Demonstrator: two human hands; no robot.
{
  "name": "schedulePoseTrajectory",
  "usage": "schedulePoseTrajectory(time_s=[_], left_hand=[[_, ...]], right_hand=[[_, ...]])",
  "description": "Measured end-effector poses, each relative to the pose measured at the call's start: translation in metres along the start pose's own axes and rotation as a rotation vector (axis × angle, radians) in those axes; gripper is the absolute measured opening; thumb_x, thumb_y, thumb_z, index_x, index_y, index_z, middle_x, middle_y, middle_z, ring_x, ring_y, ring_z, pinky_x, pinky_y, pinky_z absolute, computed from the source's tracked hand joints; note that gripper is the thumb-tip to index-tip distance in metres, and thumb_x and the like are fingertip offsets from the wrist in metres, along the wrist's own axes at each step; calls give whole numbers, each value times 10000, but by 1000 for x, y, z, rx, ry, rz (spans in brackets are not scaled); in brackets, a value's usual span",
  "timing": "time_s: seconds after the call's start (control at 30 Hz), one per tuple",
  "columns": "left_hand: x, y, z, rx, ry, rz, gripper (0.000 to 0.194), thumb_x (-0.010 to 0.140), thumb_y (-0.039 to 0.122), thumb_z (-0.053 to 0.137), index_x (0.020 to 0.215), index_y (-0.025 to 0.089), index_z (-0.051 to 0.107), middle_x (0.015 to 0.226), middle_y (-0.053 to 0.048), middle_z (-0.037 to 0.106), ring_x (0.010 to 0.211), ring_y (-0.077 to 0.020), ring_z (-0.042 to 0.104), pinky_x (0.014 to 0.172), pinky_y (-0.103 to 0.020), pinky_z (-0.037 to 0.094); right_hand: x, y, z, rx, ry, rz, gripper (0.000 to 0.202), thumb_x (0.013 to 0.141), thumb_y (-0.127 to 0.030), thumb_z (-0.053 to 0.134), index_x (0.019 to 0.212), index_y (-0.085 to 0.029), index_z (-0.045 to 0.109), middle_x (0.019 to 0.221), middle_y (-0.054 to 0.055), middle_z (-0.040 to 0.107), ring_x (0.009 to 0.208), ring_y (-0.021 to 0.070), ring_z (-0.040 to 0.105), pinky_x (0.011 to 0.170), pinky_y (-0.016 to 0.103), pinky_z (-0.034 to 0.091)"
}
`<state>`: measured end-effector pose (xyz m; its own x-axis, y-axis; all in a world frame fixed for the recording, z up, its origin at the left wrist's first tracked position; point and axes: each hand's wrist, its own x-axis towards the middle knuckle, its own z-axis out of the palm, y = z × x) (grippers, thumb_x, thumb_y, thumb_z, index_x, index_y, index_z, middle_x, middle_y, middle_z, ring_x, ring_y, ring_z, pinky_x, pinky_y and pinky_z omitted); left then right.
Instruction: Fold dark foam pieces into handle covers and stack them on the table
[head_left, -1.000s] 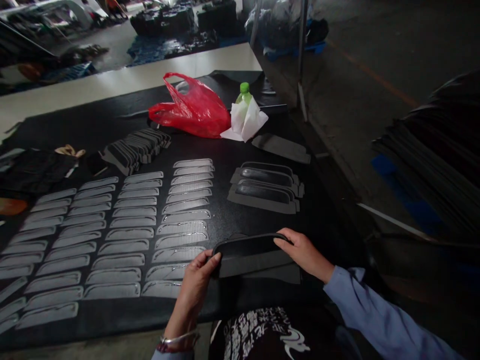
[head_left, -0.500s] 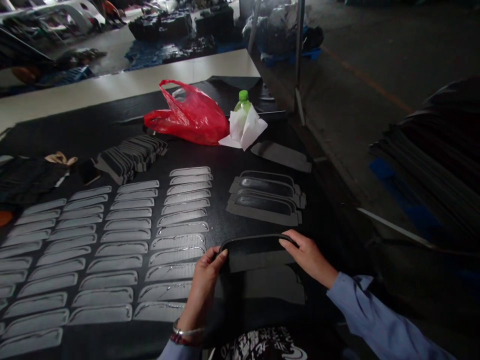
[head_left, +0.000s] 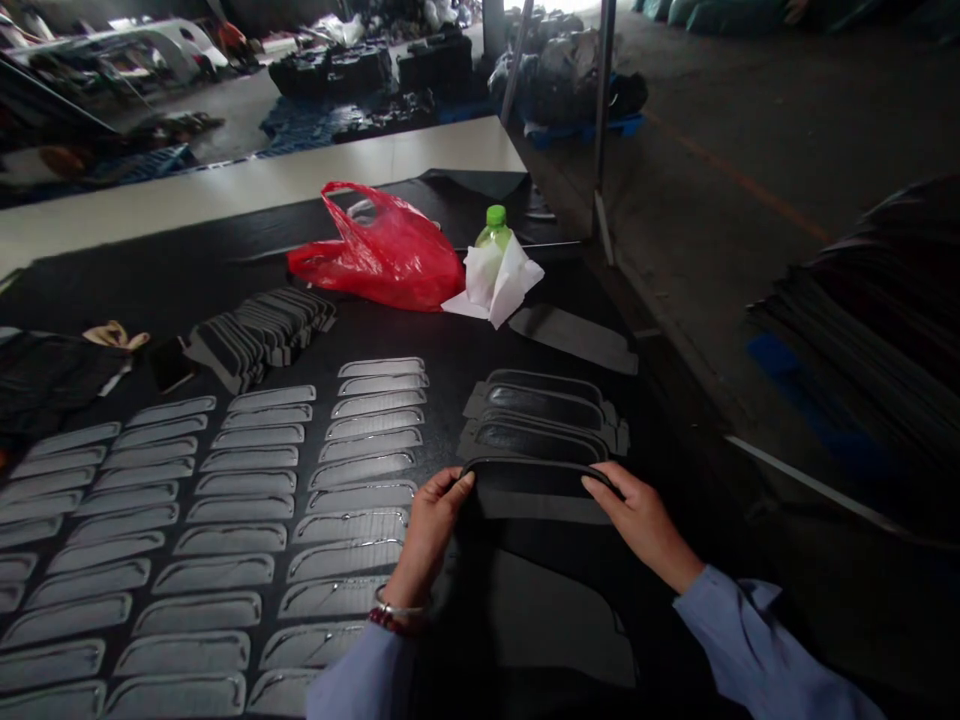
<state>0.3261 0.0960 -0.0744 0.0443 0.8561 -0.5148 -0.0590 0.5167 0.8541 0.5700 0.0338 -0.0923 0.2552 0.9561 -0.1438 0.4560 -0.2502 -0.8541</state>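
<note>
Both my hands hold a dark grey flat panel [head_left: 544, 506] with a curved black rim along its far edge. My left hand [head_left: 435, 525] pinches the left corner between thumb and fingers. At the right corner, my right hand [head_left: 637, 515] grips the rim the same way. Just beyond the panel lie several overlapping grey panels [head_left: 480, 440] with rounded, dark centres. Below my hands, a larger grey piece [head_left: 559, 612] rests flat on the black table surface [head_left: 390, 325].
Rows of grey strips with shiny edges [head_left: 210, 510] cover the left side. Farther back are a fanned stack of grey pieces [head_left: 259, 330], a red plastic bag [head_left: 397, 260], a green-capped bottle [head_left: 495, 225], white paper [head_left: 504, 282] and a single grey panel [head_left: 576, 335].
The held panel has moved away from me, nearer the overlapping panels, with both hands still gripping it. More of the grey piece below shows. The camera view has shifted slightly.
</note>
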Motion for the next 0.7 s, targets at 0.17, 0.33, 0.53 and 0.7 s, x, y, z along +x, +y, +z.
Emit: schedulePoseTrajectory(time_s=[0.17,0.33,0.53,0.7], left_hand=[[12,-1,1,32,-7,12,323,549,436,761,694,163,669,613,24,610,593,-111,507,603,-225,386],[26,8,-3,129,34,97,381,618,420,741,907,178,685,893,-37,670,866,-182,577,786,-265,412],[-4,-4,-28,517,254,380,496,706,397,693,1156,222,581,1089,-90,620,1032,-243,555,923,-370,399],[-86,-63,-45,843,76,517,550,780,381,630,1286,255,459,1218,-107,550,1135,-265,503,977,-454,396]], right_hand=[[4,3,5,-10,8,7,307,794,-487,509,877,-214,623,846,37,671,844,214,618,750,311,483],[16,-5,1,-123,64,-82,331,866,-433,434,1050,-206,590,1023,82,644,970,231,590,852,361,465],[-15,-22,3,-615,125,-321,421,882,-380,458,1249,-179,502,1141,156,544,1080,308,479,903,476,395],[-92,-18,42,-688,-315,-465,754,700,-513,666,1340,-206,410,1277,145,502,1141,327,446,922,469,387]])
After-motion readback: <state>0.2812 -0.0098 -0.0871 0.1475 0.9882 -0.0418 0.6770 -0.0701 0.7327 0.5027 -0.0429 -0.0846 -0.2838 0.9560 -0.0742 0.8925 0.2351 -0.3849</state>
